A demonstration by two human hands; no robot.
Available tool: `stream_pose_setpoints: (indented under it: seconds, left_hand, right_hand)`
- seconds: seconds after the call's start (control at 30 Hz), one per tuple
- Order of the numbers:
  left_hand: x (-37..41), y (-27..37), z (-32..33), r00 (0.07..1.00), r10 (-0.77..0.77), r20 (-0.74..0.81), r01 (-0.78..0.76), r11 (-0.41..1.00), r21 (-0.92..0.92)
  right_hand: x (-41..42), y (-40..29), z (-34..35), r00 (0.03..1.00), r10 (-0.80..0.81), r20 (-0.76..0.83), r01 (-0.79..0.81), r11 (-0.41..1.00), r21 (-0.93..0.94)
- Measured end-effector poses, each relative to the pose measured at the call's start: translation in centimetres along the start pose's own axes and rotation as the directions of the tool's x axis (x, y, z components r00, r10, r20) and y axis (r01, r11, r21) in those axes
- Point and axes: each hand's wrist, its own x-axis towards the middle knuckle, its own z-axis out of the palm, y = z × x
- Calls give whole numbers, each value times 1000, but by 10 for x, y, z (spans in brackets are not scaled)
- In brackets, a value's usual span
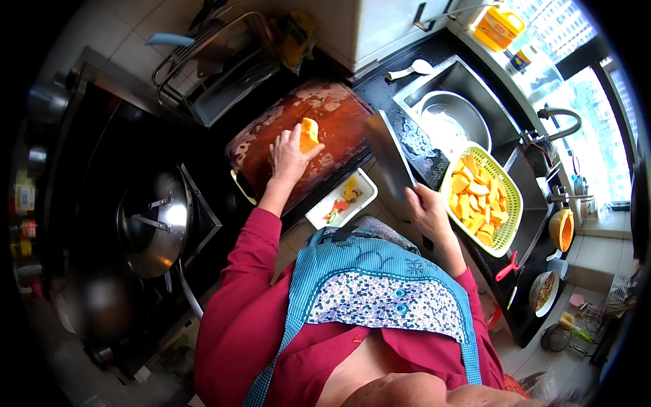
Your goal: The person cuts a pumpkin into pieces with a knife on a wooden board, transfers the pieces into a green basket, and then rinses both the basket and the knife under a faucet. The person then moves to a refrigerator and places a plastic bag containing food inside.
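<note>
My left hand (pixel 291 154) has its fingers around an orange piece of pumpkin (pixel 308 135) on a worn, reddish-brown cutting board (pixel 335 122). In my right hand (pixel 428 209) is a wide-bladed cleaver (pixel 390 150), raised off the board's right edge and slightly blurred. To the right of that hand, a light green plastic basket (pixel 514 213) holds many cut pumpkin chunks (pixel 475 196). A white tray (pixel 370 184) with vegetable scraps sits below the board's front edge.
A metal sink (pixel 501 107) with a steel basin (pixel 480 114) lies at the right. A lidded wok (pixel 157 224) stands on the stove at left. Behind the board is a knife rack (pixel 203 109). A red-handled peeler (pixel 507 267), a bowl (pixel 543 295) and a hollowed pumpkin piece (pixel 561 230) lie along the right.
</note>
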Motion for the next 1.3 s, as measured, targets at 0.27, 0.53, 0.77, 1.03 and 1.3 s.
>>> stream_pose_setpoints:
  seconds: [0.27, 0.53, 0.77, 1.03, 1.3]
  left_hand:
    - [-39, -54, 3, 985, 74, -159, -53, 990, 130]
    - [-52, -91, 32, 958, -120, -259, 98, 990, -97]
    - [-50, -78, 29, 926, -147, -347, 135, 989, -60]
    - [-61, -72, 33, 895, -173, -411, 171, 984, -43]
    - [-63, -72, 34, 878, -138, -459, 141, 990, -28]
  right_hand:
    - [83, -59, 88, 947, -118, 299, 234, 891, -389]
    - [107, -81, 145, 910, 89, 405, 202, 759, -619]
    - [139, -44, 184, 909, -106, 404, 326, 784, -528]
    - [121, -69, 133, 875, -73, 478, 355, 769, -531]
    - [146, -53, 164, 812, -45, 582, 360, 824, -437]
